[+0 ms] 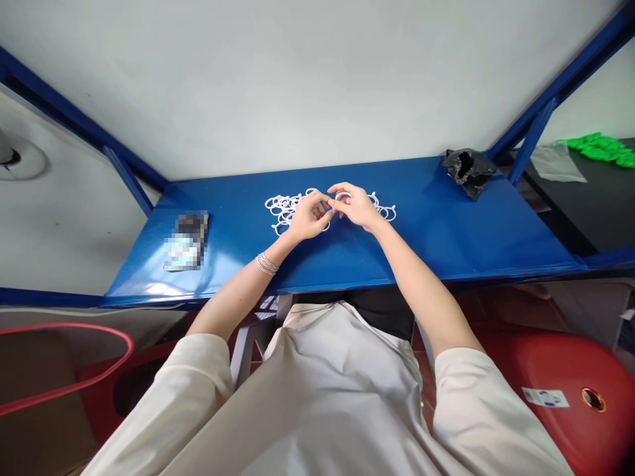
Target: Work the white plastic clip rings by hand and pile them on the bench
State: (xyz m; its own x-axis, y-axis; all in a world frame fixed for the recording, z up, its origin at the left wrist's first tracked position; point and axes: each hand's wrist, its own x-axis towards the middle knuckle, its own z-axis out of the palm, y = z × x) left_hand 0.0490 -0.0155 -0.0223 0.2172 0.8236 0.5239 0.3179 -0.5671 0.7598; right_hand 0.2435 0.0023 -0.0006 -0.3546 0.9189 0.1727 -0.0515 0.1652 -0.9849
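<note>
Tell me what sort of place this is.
Probably a small workshop or assembly station: a blue metal bench, a pile of white rings on it, and green parts on the next table.

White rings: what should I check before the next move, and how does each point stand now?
1. Both the left hand and the right hand are over the white rings: ok.
2. The right hand has a grip on a single ring: ok.
3. The left hand has a grip on that same ring: cannot tell, fingertips hide it.
4. The pile lies well in from the near edge of the blue table: ok.
5. The black bag is apart from both hands: ok.
</note>
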